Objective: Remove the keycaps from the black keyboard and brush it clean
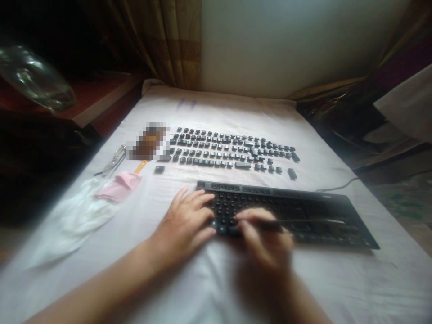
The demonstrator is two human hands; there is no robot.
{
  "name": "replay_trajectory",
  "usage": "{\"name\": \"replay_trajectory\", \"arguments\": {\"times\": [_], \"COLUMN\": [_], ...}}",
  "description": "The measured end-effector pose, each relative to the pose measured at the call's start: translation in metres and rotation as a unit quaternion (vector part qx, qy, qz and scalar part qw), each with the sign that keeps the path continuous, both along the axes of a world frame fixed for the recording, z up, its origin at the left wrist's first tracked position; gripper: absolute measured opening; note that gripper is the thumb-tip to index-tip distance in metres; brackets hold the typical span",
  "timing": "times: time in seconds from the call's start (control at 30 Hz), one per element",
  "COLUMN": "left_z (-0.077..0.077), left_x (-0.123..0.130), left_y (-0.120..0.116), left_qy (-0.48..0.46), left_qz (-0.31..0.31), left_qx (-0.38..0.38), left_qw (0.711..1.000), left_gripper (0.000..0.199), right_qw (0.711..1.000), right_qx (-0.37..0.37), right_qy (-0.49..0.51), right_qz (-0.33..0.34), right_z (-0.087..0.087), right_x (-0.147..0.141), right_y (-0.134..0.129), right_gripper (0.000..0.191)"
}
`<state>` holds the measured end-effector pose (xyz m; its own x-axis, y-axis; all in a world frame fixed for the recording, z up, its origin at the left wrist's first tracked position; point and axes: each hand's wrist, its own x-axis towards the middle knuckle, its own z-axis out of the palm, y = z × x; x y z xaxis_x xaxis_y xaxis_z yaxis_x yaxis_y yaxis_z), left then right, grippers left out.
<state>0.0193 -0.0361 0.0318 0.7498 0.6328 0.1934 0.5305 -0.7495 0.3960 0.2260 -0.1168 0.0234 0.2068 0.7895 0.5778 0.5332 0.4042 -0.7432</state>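
A black keyboard lies at a slant on the pale cloth. Most of its key spots look bare, with a few keycaps at the lower left. My left hand rests on its left end, fingers spread and holding nothing. My right hand is over the lower left part, its fingers closed round a thin dark tool whose shaft points right. Beyond the keyboard, loose black keycaps lie in rows on the cloth. One wide keycap sits apart at their left.
Left of the rows are a blurred-out brown item, an orange-handled thing, a pink cloth, a white cloth and clear-looking glasses. A cable runs off right behind the keyboard.
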Motion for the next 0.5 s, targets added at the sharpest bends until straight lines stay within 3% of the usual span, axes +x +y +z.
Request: {"name": "replay_trajectory", "arguments": {"times": [0.23,0.33,0.4,0.5], "left_z": [0.004,0.01,0.016,0.023], "left_x": [0.007,-0.002,-0.014,-0.033], "left_y": [-0.007,0.003,0.019,0.051], "left_qy": [0.01,-0.006,-0.02,-0.02], "left_qz": [0.015,0.037,0.081,0.194], "left_qx": [0.033,0.052,0.087,0.153], "left_qw": [0.999,0.998,0.993,0.969], "left_gripper": [0.015,0.016,0.019,0.025], "right_qw": [1.0,1.0,0.999,0.999], "right_qx": [0.012,0.023,0.025,0.039], "right_qy": [-0.005,-0.01,-0.02,-0.03], "right_qz": [0.001,-0.005,-0.006,0.0], "right_z": [0.003,0.005,0.008,0.012], "right_x": [-0.001,-0.001,0.0,0.0], "right_y": [0.001,0.002,0.002,0.003], "right_gripper": [0.015,0.014,0.014,0.016]}}
